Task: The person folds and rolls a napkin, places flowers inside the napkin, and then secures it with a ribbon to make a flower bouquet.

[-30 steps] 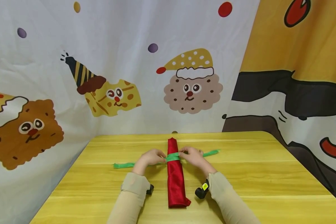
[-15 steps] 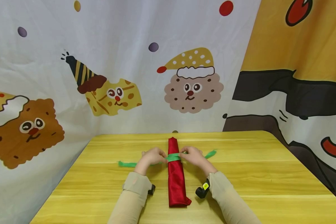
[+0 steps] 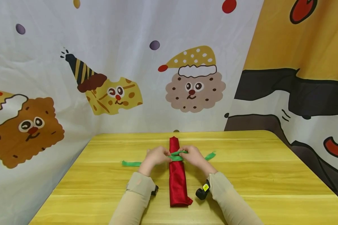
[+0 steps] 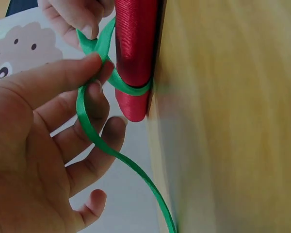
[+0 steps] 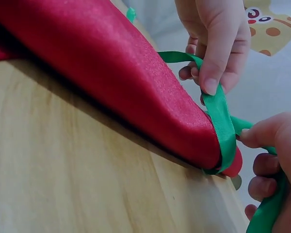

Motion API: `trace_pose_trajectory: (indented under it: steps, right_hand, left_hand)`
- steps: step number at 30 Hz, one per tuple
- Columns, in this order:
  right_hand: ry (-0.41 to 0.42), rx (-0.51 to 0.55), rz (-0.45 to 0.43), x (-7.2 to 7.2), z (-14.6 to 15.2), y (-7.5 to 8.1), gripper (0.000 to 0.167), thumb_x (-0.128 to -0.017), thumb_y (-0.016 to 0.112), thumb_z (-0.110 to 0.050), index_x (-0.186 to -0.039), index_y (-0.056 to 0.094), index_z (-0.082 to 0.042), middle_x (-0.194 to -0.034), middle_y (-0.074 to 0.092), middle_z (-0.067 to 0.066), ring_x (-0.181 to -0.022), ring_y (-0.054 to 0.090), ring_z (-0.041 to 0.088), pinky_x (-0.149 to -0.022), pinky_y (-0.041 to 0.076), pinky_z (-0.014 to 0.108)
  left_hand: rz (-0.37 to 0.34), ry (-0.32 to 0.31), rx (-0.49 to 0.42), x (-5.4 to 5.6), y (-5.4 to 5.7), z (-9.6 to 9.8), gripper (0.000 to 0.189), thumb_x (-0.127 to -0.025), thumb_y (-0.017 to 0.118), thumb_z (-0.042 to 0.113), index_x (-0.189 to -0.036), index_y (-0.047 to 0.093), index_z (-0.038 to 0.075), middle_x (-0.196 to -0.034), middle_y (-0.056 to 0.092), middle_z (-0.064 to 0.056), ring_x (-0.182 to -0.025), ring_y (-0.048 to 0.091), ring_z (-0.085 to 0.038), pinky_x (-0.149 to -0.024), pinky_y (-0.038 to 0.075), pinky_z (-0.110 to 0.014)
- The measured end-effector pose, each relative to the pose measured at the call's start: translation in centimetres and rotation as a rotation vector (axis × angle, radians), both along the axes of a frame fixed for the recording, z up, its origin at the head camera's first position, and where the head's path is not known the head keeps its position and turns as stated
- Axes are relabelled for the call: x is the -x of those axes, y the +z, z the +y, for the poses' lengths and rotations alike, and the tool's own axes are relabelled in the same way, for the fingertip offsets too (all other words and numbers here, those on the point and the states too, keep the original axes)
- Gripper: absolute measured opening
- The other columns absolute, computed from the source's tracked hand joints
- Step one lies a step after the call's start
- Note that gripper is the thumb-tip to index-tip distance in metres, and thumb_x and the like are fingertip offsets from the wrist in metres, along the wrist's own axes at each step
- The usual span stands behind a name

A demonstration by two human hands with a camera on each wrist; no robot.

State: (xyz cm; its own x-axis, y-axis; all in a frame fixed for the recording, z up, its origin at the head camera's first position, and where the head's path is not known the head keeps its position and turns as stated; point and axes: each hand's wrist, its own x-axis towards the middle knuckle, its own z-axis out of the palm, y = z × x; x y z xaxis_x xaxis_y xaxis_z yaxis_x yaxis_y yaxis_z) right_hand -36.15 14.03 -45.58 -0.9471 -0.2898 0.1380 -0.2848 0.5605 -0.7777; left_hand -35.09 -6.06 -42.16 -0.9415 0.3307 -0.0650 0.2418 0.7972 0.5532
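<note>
A rolled bundle of shiny red cloth [image 3: 178, 184] lies lengthwise on the table, pointing away from me. Round its upper part runs a green ribbon [image 3: 176, 158], with one strand raised above the roll. My left hand [image 3: 157, 155] pinches the ribbon between thumb and index finger just left of the roll; in the left wrist view its other fingers are loosely bent. On the other side my right hand [image 3: 192, 154] pinches the raised strand. The ribbon strands cross between the two hands in the left wrist view. Loose ribbon tails stick out past both hands.
The yellow wood-grain table [image 3: 242, 181] carries the roll. Behind it hangs a white curtain [image 3: 146, 122] printed with cartoon food. A black wrist camera [image 3: 202, 193] is strapped at the right sleeve, another [image 3: 155, 190] at the left.
Both hands have come slightly closer together over the roll. The ribbon's two tails have drawn inward, and one strand that lay flat across the roll is now lifted.
</note>
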Motion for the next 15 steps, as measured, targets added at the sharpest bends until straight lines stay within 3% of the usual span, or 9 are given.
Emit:
trace_pose_trajectory:
  steps: [6, 11, 15]
  right_hand:
    - [0.035, 0.002, -0.025, -0.26, -0.20, 0.28, 0.014, -0.093, 0.060, -0.012, -0.099, 0.072, -0.008, -0.078, 0.063, 0.000, -0.058, 0.052, 0.014, -0.053, 0.043, 0.025]
    - [0.042, 0.009, -0.037, -0.41, -0.28, 0.41, 0.011, -0.091, 0.066, -0.019, -0.094, 0.072, -0.010, -0.075, 0.061, -0.002, -0.060, 0.049, 0.012, -0.055, 0.041, 0.025]
    - [0.058, 0.001, -0.034, -0.24, -0.34, -0.06, 0.009, -0.089, 0.068, -0.018, -0.091, 0.071, -0.010, -0.067, 0.056, -0.003, -0.057, 0.044, 0.010, -0.053, 0.038, 0.024]
  left_hand:
    - [0.046, 0.056, 0.031, -0.15, 0.19, 0.35, 0.011, -0.086, 0.073, 0.024, -0.079, 0.071, 0.017, -0.075, 0.062, 0.010, -0.087, 0.060, -0.018, -0.104, 0.010, -0.071]
    - [0.060, 0.065, 0.060, 0.10, 0.46, 0.81, 0.013, -0.086, 0.072, 0.025, -0.077, 0.069, 0.016, -0.069, 0.060, 0.008, -0.080, 0.059, -0.017, -0.104, 0.010, -0.070]
    - [0.057, 0.096, 0.087, 0.46, 0.48, 0.98, 0.007, -0.085, 0.072, 0.026, -0.087, 0.072, 0.020, -0.086, 0.067, 0.007, -0.096, 0.062, -0.023, -0.105, 0.010, -0.069]
